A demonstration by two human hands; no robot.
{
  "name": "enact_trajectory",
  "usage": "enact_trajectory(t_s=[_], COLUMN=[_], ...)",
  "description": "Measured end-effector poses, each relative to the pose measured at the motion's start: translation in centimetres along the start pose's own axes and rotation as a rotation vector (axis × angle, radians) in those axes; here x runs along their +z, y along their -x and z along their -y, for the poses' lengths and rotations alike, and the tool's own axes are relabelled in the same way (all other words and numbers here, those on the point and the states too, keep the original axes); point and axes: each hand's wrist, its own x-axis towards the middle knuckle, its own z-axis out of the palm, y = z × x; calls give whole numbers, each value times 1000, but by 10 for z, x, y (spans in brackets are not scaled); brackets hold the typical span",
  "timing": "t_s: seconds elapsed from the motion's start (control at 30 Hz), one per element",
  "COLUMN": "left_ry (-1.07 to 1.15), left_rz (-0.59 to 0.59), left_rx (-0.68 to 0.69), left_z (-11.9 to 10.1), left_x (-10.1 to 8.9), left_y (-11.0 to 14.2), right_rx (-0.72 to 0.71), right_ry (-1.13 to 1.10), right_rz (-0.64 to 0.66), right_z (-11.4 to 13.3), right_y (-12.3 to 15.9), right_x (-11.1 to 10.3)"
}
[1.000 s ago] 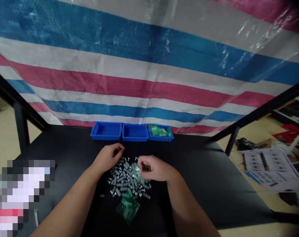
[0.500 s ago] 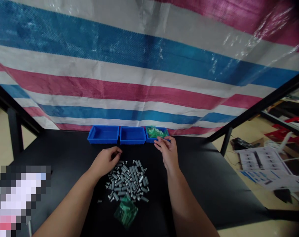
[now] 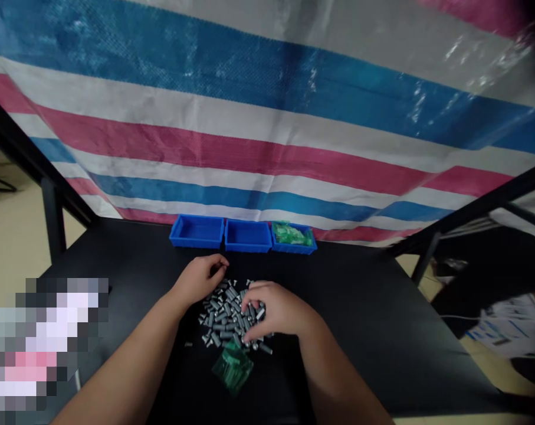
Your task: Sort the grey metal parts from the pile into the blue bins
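A heap of grey cylindrical pieces and small silver screws lies on the black table. My right hand reaches over the heap's right side, thumb and fingers apart around some pieces, with nothing seen held. At the heap's upper left edge rests my left hand, its fingers curled and the thumb near the index tip; whatever may be between them is hidden. A small see-through green bag with long pieces inside lies at the near edge of the heap.
Along the back stand a left blue bin, a middle blue bin and a right blue bin holding green bags. A striped sheet hangs behind. One loose screw lies left of the heap.
My right hand has moved from the right blue bin back to the heap. My left hand stays by the heap's upper left. The view has shifted slightly.
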Motion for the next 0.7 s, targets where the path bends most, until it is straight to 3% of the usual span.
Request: enact_trajectory(t_s=[0.2, 0.4, 0.57, 0.7], left_ry=[-7, -12, -8, -4], left_rz=[0, 8, 13, 10], left_rx=[-7, -15, -17, -16], left_z=[2, 2, 1, 3], left_x=[0, -1, -1, -1], left_y=[0, -1, 0, 0], right_rx=[-30, -37, -59, -76], right_ry=[216, 344, 200, -38], right_rz=[130, 168, 157, -54], right_z=[29, 33, 27, 20], right_y=[0, -2, -6, -8], right_x=[30, 49, 42, 22])
